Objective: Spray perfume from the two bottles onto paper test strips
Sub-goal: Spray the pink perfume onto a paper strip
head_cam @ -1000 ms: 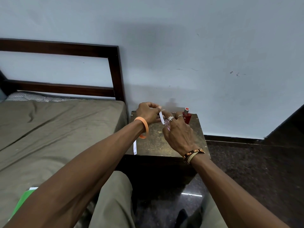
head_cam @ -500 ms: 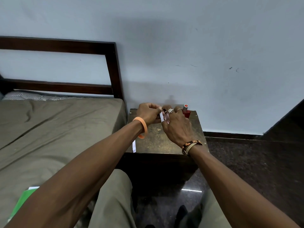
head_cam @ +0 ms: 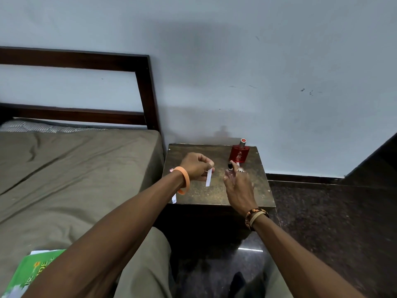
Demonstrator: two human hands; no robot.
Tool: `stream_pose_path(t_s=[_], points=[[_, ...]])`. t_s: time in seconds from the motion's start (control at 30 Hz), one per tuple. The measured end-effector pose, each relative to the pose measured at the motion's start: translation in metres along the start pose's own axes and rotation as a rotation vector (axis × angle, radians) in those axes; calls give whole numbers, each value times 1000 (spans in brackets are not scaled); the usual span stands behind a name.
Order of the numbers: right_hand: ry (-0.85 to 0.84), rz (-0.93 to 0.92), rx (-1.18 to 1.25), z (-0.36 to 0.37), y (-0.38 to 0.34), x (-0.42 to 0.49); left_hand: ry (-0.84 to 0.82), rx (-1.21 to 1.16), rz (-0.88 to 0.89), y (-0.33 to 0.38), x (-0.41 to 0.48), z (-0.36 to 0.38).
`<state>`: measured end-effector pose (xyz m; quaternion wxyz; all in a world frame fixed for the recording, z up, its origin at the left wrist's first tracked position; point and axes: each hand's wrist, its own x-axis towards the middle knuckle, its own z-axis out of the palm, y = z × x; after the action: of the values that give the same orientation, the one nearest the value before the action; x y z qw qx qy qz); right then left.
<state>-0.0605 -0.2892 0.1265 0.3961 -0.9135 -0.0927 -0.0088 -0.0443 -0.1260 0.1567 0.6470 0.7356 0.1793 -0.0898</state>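
Observation:
My left hand (head_cam: 196, 166) pinches the top end of a white paper test strip (head_cam: 208, 178), which hangs down over the small dark bedside table (head_cam: 217, 194). To its right, my right hand (head_cam: 237, 188) grips a small perfume bottle with a black spray top (head_cam: 230, 166); most of the bottle is hidden in my fingers. A red perfume bottle (head_cam: 239, 153) with a silver and red top stands upright at the table's back right, just beyond my right hand. A second white strip (head_cam: 174, 198) lies at the table's left front edge.
A bed with an olive sheet (head_cam: 75, 179) and a dark wooden headboard (head_cam: 148, 91) adjoins the table on the left. A green booklet (head_cam: 28, 274) lies on the bed near my left elbow. The wall stands right behind the table. Dark floor lies to the right.
My hands have drawn apart. The strip, which was held up against the small bottle, now hangs lower to the left, and the red bottle is in full view.

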Motion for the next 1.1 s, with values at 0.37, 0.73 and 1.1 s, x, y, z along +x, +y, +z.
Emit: stream_pose_path(t_s=[0.37, 0.73, 1.1], points=[[-11, 142, 40, 13, 46, 22, -175, 4, -3, -39, 32, 35], [-14, 277, 16, 13, 103, 57, -159, -41, -29, -70, 91, 96], [16, 376, 19, 15, 136, 77, -177, -45, -75, -87, 120, 130]])
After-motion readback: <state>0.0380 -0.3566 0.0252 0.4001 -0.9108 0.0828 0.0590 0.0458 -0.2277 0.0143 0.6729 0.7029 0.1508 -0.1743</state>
